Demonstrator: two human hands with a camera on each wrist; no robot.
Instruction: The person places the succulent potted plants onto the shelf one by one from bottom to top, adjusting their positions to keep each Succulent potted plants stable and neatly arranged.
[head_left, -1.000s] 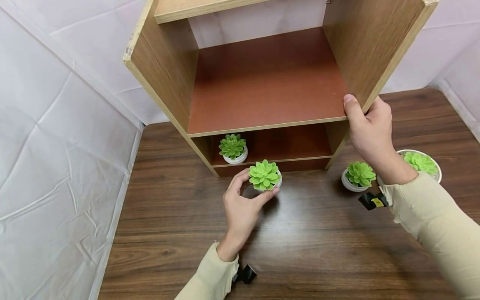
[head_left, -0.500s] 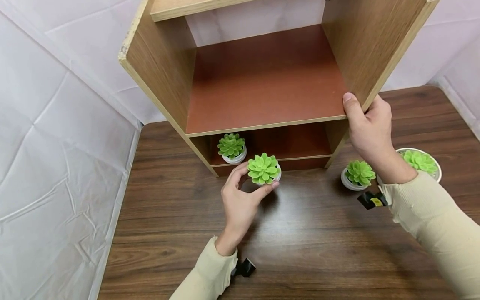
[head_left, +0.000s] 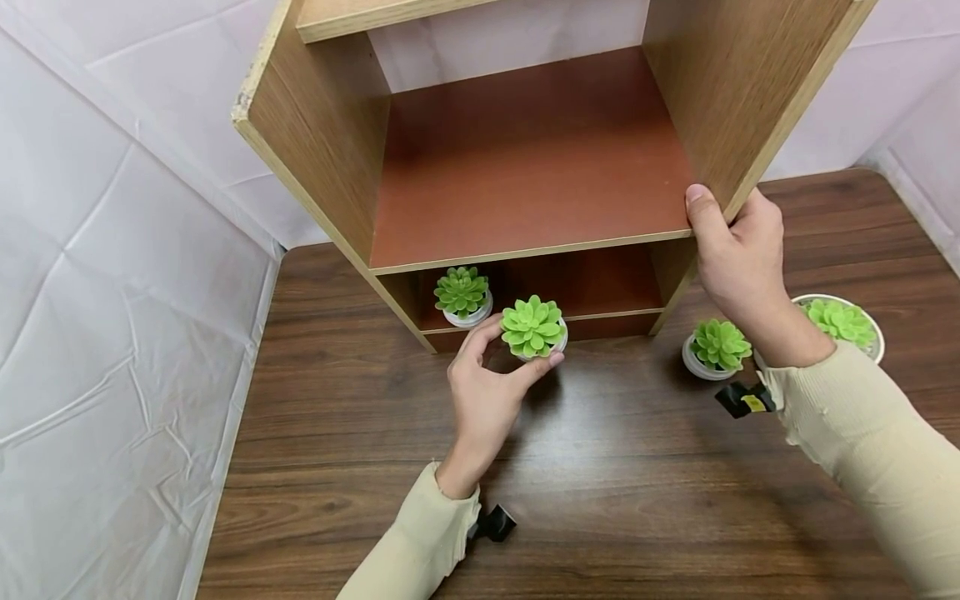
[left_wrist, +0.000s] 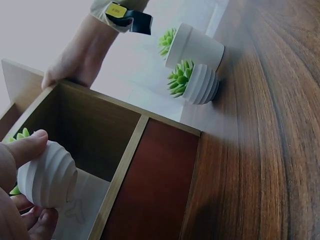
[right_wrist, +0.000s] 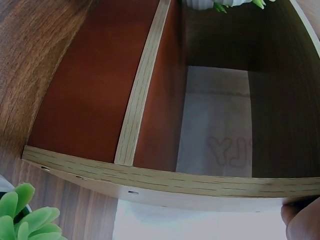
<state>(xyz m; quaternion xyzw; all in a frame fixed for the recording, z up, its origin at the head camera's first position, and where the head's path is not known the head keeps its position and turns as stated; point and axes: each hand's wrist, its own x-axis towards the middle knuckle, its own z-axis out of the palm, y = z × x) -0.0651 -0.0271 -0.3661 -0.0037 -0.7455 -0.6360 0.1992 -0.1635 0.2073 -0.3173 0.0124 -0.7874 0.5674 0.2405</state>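
Observation:
My left hand (head_left: 486,396) pinches a small potted succulent (head_left: 533,325) between thumb and fingers, in front of the cabinet's lower opening. Its ribbed white pot (left_wrist: 47,175) shows clearly in the left wrist view, raised off the table. My right hand (head_left: 738,254) grips the front edge of the wooden cabinet's right side panel (head_left: 772,100), thumb inside by the middle shelf (head_left: 525,167). Another potted succulent (head_left: 461,292) stands at the left end of the lower shelf (head_left: 600,283), just behind the held one.
Right of the cabinet, a small ribbed potted succulent (head_left: 716,348) and a larger white-potted one (head_left: 843,325) stand on the dark wood table (head_left: 600,500), the larger partly hidden by my right wrist. White sheeting (head_left: 127,333) walls off the left side and back.
My left hand has carried the potted succulent slightly forward, closer to the lower shelf. The right hand keeps its grip on the side panel.

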